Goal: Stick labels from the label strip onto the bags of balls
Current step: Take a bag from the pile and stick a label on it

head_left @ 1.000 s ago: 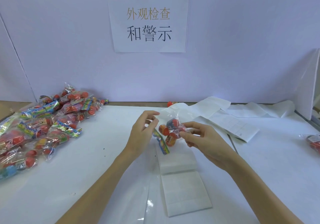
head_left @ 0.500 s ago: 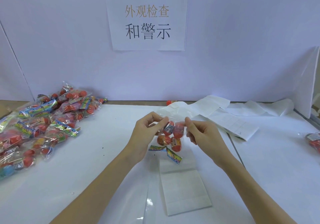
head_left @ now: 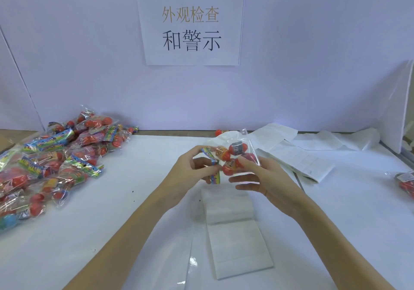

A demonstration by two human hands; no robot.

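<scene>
A clear bag of red balls [head_left: 233, 153] with a colourful header card is held above the middle of the table. My left hand [head_left: 190, 171] grips its header end, fingers curled round the card. My right hand [head_left: 262, 177] holds the bag's right side, with the thumb on the balls and the lower fingers stretched out beneath. The white label strip [head_left: 233, 229] lies folded on the table just below the bag and runs toward me.
A heap of bagged balls [head_left: 56, 162] covers the table's left side. One more bag [head_left: 403, 182] lies at the right edge. Loose white backing paper [head_left: 298, 157] trails along the back right. A printed sign [head_left: 190, 23] hangs on the wall.
The bag has been turned: its header card swung from the bottom to the left, into my left hand. Both hands rose slightly, and the right hand's lower fingers opened out under the bag.
</scene>
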